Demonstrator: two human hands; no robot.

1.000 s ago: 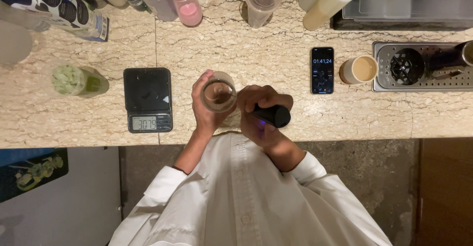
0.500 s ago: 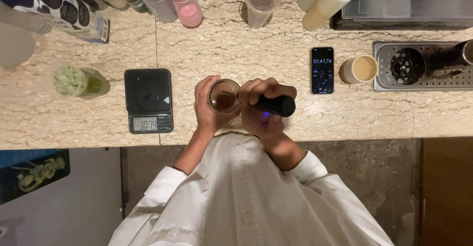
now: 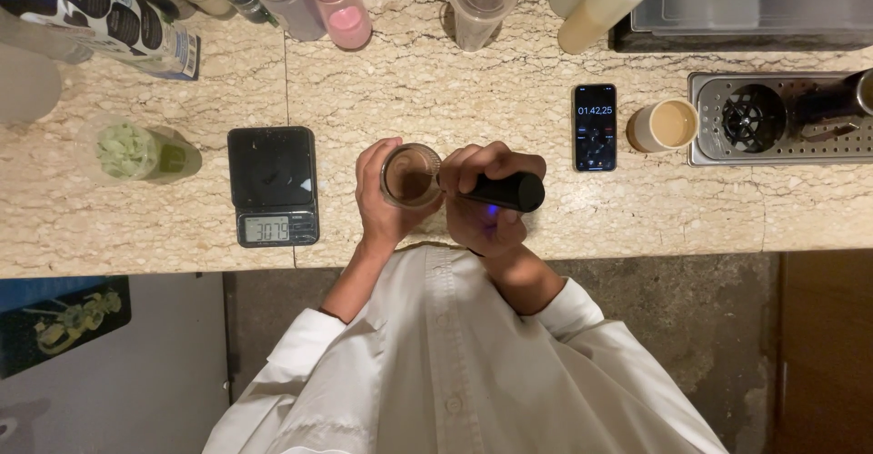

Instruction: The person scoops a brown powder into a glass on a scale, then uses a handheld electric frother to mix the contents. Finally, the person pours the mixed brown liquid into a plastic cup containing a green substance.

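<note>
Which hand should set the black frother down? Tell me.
Right, probably. The right hand already grips the black frother; the left hand is wrapped around the glass of brown drink.

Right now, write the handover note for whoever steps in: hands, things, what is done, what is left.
Left hand: wrapped around the glass of brown drink, holding it on the marble counter.
Right hand: gripping the black handheld frother, its tip at the glass rim.
Nearby: black scale to the left, phone running a timer and a paper cup to the right.
Done: the drink is in the glass.
Left: the frother is not yet put down.
</note>
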